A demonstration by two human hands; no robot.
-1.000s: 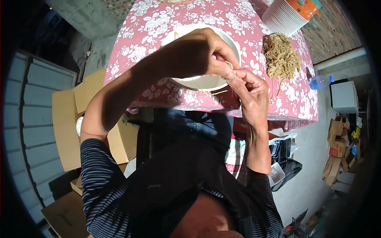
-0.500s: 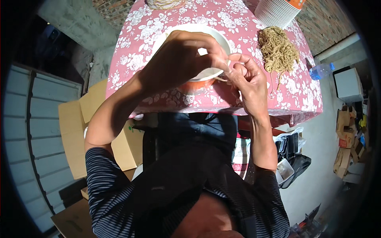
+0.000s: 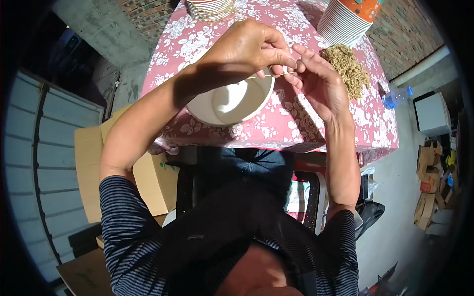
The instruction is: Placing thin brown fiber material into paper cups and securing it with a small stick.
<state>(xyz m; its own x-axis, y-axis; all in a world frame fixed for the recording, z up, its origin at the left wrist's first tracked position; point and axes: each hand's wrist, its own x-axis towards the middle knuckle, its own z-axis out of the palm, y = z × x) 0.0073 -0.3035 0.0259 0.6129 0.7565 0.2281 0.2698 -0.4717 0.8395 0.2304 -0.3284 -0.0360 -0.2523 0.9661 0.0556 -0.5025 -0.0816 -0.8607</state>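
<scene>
We see a thin pale fibre strand (image 3: 274, 75) stretched between both hands above the white bowl (image 3: 232, 101). The left hand (image 3: 252, 47) has its fingers closed on one end; the right hand (image 3: 318, 84) pinches the other end just beside it. The bowl sits on the pink floral tablecloth (image 3: 291, 123), with a heap of tan fibre (image 3: 350, 69) near the right hand.

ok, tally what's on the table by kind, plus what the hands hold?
White bowl: 1
Stacks of paper cups: 2
Pile of tan fibre: 1
Thin strand, pinched between left hand and right hand: 1
Total: 5
</scene>
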